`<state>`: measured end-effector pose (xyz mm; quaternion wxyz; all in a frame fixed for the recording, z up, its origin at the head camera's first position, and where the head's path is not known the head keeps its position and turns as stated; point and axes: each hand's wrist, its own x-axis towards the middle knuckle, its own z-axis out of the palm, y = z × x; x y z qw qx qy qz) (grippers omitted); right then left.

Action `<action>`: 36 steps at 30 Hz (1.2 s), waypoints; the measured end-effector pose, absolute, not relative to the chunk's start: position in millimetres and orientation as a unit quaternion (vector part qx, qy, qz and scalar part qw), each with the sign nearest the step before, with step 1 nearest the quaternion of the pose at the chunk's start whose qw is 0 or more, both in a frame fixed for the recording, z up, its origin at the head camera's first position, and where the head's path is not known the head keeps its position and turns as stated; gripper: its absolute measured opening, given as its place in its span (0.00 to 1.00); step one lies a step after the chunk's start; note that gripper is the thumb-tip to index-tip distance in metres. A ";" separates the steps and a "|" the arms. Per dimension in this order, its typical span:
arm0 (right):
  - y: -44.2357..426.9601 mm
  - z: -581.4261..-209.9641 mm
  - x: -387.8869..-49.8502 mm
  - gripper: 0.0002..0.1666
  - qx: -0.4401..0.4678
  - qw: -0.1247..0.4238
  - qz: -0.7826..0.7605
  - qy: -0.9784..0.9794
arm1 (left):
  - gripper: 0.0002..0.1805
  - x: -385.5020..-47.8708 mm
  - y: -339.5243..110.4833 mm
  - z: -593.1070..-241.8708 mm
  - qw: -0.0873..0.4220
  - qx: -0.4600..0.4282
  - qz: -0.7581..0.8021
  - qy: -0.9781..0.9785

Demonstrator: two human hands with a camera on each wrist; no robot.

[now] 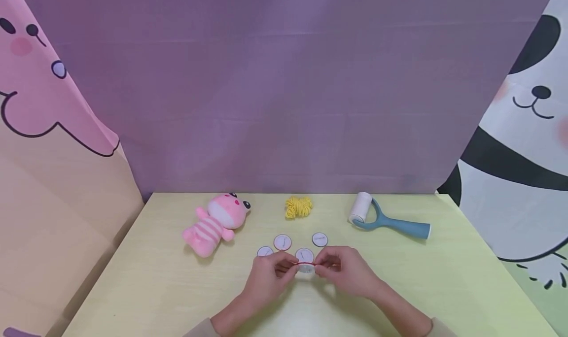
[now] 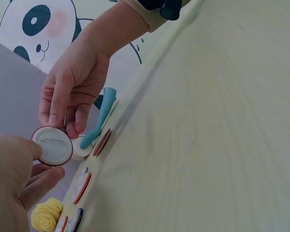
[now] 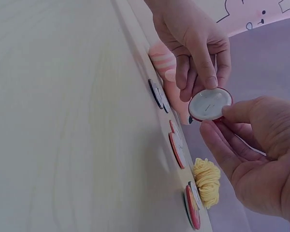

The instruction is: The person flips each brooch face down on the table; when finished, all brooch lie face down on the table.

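Note:
Between my two hands, above the near part of the table, is a round pin badge (image 1: pixel 306 267) with a red edge. Its white back with a thin pin shows in the left wrist view on the badge (image 2: pixel 53 147). My left hand (image 1: pixel 271 277) pinches its left edge with thumb and fingers. At the opposite edge, my right hand (image 1: pixel 348 270) pinches it the same way. Just behind the hands, several more badges lie on the table, among them a red-edged badge (image 1: pixel 282 242) and a dark-edged badge (image 1: pixel 320 239). Another badge (image 1: pixel 265 251) is partly hidden by my left hand.
A pink striped plush toy (image 1: pixel 213 226) lies at the left of the table (image 1: pixel 146 283). A yellow yarn bundle (image 1: pixel 299 207) sits at the back middle. To the right rests a lint roller with a blue handle (image 1: pixel 406 226). A purple curtain (image 1: pixel 284 90) hangs behind the table.

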<state>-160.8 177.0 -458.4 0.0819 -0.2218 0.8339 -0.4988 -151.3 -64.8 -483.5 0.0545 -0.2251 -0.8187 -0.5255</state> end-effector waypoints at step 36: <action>171.6 -457.2 -165.1 0.09 -0.215 0.070 -0.551 0.803 | 0.20 -152.8 -67.7 -475.7 0.049 -0.274 -0.535 -0.798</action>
